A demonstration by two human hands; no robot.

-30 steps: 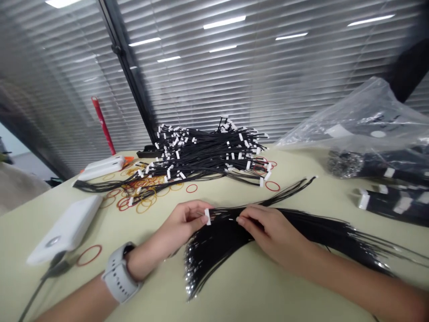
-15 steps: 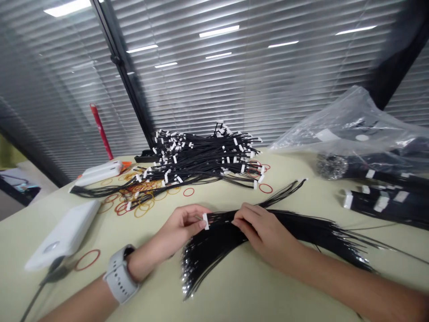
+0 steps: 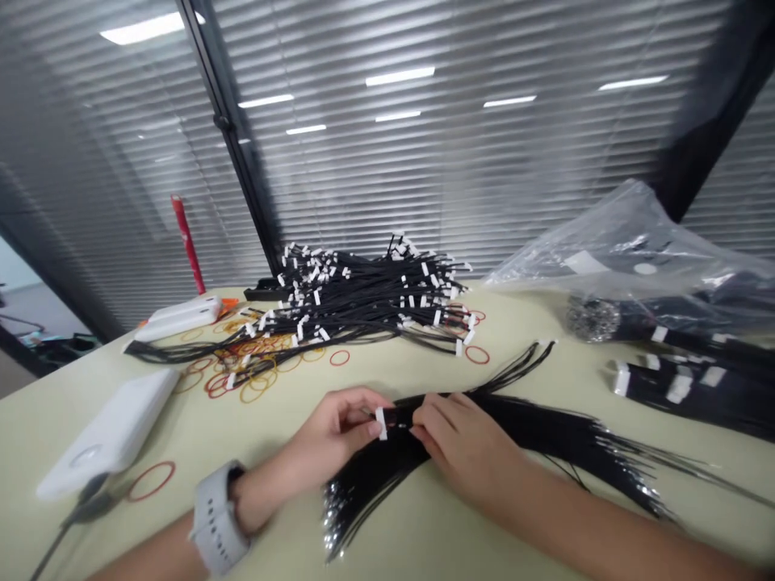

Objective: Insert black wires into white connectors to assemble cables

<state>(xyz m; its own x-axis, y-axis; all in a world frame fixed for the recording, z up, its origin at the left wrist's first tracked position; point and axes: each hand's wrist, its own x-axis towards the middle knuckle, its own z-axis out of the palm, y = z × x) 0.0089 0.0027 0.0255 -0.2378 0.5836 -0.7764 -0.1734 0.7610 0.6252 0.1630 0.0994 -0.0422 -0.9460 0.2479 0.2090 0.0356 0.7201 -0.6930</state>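
Observation:
My left hand, with a grey watch on the wrist, pinches a small white connector between thumb and fingers. My right hand is closed on black wires just right of the connector, its fingertips close to it. Beneath both hands lies a thick bundle of loose black wires with shiny metal tips at both ends. A few wires with white ends stick out behind my right hand.
Behind is a pile of black cables with white connectors. Red and yellow rubber bands and a white power bank lie left. At right are a clear plastic bag and wrapped wire bundles.
The view has tilted up slightly, so the table things appear lower. My right hand has come a little closer to the connector, which stays in my left hand.

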